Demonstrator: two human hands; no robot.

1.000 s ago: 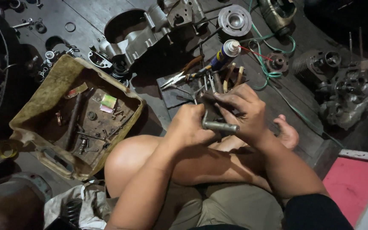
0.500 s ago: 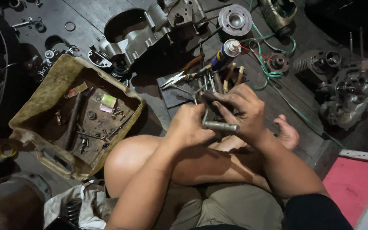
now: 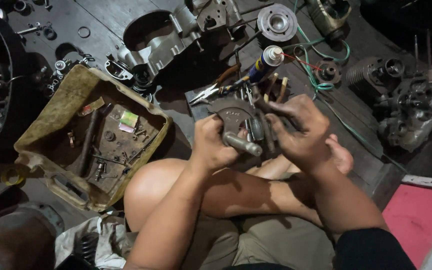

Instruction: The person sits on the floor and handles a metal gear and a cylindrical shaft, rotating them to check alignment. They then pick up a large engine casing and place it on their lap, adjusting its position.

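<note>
My left hand grips a grey metal engine part with a short steel shaft and a curved web at its top. My right hand closes over the right side of the same part, fingers curled on it. Both hands hold it above my bent knee. Just beyond the part lie pliers with orange handles and a spray can on the dark floor.
A grimy yellow tray of bolts and small tools sits at left. An engine case half, a round cylinder head, green wire and more engine parts lie around. A red mat is at right.
Both hands have turned the metal part slightly, so its curved web now shows above the left hand. The hands stay in about the same place.
</note>
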